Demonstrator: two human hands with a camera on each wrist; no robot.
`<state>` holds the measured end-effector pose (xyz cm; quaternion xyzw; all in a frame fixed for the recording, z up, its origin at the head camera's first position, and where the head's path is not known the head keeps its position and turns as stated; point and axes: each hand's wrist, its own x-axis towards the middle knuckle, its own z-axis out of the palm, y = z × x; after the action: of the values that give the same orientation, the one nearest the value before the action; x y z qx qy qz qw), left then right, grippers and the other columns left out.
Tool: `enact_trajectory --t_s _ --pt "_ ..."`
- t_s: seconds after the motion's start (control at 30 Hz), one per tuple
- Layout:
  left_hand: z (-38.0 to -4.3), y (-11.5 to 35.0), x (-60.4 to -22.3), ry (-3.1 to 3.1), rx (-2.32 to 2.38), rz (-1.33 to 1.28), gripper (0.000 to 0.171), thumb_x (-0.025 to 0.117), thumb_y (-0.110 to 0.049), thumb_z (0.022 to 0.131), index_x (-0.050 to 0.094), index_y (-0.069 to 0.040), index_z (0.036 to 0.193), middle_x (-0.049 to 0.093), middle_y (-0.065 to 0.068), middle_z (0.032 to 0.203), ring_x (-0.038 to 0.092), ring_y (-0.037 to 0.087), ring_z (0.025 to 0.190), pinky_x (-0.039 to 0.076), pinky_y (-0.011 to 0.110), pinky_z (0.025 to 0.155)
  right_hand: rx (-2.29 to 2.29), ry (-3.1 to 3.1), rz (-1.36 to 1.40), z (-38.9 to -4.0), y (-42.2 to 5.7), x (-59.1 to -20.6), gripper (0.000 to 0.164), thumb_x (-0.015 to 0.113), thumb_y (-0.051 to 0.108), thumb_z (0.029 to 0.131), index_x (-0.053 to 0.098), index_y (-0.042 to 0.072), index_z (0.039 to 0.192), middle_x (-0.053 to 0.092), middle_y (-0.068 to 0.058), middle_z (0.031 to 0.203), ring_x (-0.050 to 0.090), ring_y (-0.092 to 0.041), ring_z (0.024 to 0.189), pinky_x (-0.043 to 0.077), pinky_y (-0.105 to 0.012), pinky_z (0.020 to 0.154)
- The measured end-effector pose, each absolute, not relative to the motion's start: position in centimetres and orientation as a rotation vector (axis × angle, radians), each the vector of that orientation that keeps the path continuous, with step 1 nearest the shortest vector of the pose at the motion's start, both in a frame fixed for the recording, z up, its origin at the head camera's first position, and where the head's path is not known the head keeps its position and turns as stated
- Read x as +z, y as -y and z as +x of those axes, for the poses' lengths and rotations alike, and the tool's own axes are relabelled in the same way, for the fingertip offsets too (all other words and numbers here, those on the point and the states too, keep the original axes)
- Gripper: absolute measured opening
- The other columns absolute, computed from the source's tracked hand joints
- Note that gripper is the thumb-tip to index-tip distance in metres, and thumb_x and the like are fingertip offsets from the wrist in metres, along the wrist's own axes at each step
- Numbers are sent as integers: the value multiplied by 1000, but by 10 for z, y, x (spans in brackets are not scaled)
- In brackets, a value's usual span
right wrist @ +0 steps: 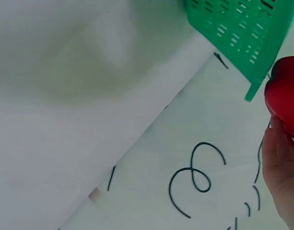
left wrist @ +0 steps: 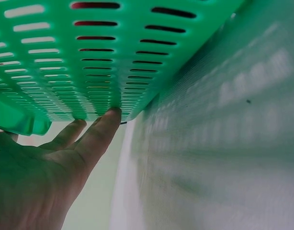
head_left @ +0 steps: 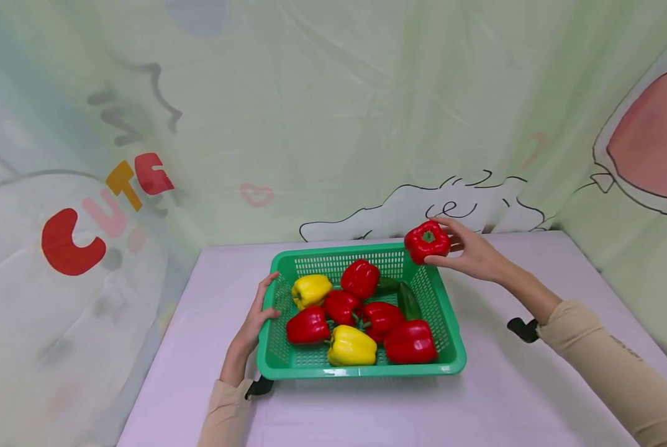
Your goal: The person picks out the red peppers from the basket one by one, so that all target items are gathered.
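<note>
The right hand held a red bell pepper between its thumb and fingers, at the far right corner of a green basket. The pepper's green stem faced the head camera, and its body overlapped the rim in that view; whether the two touched could not be told. The left hand gripped the basket's left side, thumb on the rim, and in the left wrist view its fingers reached along the slotted outer wall.

Inside the basket, a yellow pepper lay at the back left and another yellow pepper at the front. Five other red peppers sat around them, one in the front right corner. Two dark green cucumbers lay toward the right, one partly hidden behind a red pepper.

The basket was on a desk with a pale lilac cover. Behind it hung a pale green backdrop with printed drawings, and colourful letters showed on the left
</note>
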<state>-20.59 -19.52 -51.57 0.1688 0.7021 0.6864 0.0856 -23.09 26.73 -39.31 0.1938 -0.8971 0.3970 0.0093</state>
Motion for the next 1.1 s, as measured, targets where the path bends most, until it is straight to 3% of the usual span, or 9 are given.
enact_trajectory --t_s 0.33,0.6,0.93,1.1 --pt "-206 196 -515 -2071 2058 505 85 43 0 78 16 -21 156 13 15 161 28 45 137 40 56 100 1317 2786 379 -238 -288 -400 86 76 28 85 27 7 152 45 -22 140 49 -42 119 54 -27 77" --pt "-203 197 -518 -2074 2059 482 85 43 -1 78 16 -20 156 11 15 161 27 45 137 38 55 101 1297 2789 292 -238 -300 -417 87 75 30 86 26 5 153 45 -26 139 50 -43 117 56 -33 75" --pt "-203 195 -517 -2069 2066 493 84 43 -1 79 16 -20 156 12 15 161 28 46 136 39 56 101 1264 2869 157 -240 -311 -445 85 71 35 89 25 2 152 40 -29 141 45 -46 120 54 -53 83" --pt "-203 194 -516 -2077 2068 499 84 43 -2 78 16 -19 156 11 15 161 27 45 137 38 56 101 1247 2928 89 -242 -318 -456 90 70 39 88 21 0 153 37 -31 143 41 -49 123 53 -54 85"
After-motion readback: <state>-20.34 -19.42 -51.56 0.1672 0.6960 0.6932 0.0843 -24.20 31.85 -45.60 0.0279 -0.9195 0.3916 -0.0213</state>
